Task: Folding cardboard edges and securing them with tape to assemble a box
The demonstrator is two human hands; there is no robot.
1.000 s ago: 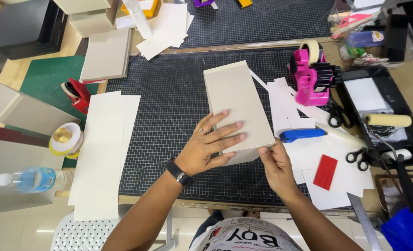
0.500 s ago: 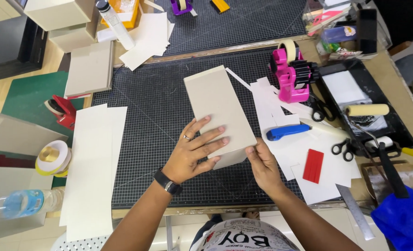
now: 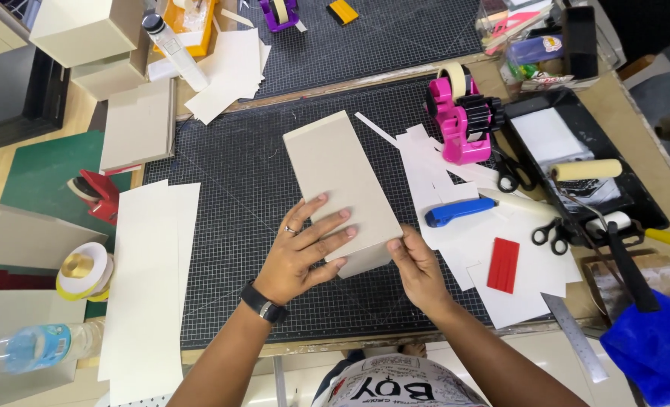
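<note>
Head view: the beige box (image 3: 344, 188) lies on the black cutting mat (image 3: 229, 226), just left of the pink tape dispenser (image 3: 461, 120). The left hand (image 3: 301, 252) lies flat on its near end, fingers spread and pressing down, not clenched. The right hand (image 3: 418, 270) pinches the box's near right corner between thumb and fingers.

To do this well, the flat hand should probably press evenly so the box does not slide on the mat, while the right fingers run along the edge without creasing it.

Counted from the dispenser: one box under the hands; two pairs of scissors (image 3: 510, 169) (image 3: 552, 235), to its right and lower right; one blue cutter (image 3: 455, 212) below it; one red scraper (image 3: 503, 264) lower still; two paint rollers (image 3: 585, 170) (image 3: 610, 221) in the black tray (image 3: 636, 207) to its right; one water bottle (image 3: 37, 347) far to its lower left.
</note>
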